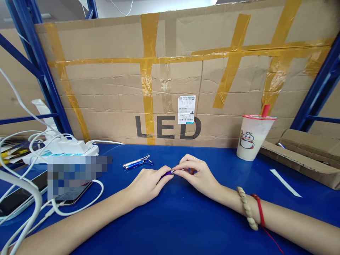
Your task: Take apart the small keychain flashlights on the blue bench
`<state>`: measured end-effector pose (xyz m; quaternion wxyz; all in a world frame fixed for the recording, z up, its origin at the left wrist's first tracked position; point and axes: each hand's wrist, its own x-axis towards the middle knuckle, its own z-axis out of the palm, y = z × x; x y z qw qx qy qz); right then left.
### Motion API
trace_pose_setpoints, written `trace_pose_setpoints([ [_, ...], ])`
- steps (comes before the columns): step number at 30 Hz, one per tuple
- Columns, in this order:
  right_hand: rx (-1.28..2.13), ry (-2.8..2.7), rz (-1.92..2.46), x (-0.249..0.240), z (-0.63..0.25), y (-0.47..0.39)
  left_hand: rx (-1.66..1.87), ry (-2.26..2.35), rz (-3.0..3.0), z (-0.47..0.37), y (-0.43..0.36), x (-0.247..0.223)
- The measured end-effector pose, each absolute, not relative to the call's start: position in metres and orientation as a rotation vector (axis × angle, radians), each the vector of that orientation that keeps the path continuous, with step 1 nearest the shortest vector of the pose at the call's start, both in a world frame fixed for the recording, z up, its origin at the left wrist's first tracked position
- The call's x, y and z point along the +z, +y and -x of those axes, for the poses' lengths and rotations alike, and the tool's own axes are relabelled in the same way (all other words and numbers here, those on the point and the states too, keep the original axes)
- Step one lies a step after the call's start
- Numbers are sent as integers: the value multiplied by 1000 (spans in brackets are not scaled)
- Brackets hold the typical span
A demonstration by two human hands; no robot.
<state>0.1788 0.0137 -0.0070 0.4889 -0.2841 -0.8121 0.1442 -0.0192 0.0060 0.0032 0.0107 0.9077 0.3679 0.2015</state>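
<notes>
Both my hands rest on the blue table, meeting at its middle. My left hand pinches one end of a small purple pen-shaped light, of which only a short purple piece with a silver tip shows. My right hand grips the other end, and its fingers hide that part. A beaded bracelet and a red cord circle my right wrist. A second small light, blue and silver with a clip, lies on the table just behind my left hand.
A taped cardboard wall marked LED closes the back. A drink cup with a red straw stands at the right, beside an open cardboard box. At the left lie a white power strip, white cables and a phone.
</notes>
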Motion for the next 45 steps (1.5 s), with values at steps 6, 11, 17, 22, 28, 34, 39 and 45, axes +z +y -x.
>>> trace_pose_setpoints([
  [6,333,-2000,676,-9,-178,12,456,1143,-2823,20,7,5],
  [11,365,-2029,660,-9,-177,11,404,1131,-2815,19,7,7],
  [17,336,-2080,651,-10,-178,10,374,1156,-2847,19,7,7],
  [22,299,-2088,641,-11,-178,10,406,1138,-2843,20,9,5],
  [28,342,-2057,629,-9,-179,11,491,1061,-2757,21,10,5],
  [34,388,-1959,812,-5,-178,12,594,1163,-2675,20,11,2],
  [39,388,-1946,900,-6,-178,14,585,1256,-2675,19,11,1],
  [45,363,-2019,992,-11,-179,16,641,1174,-2768,20,12,0],
])
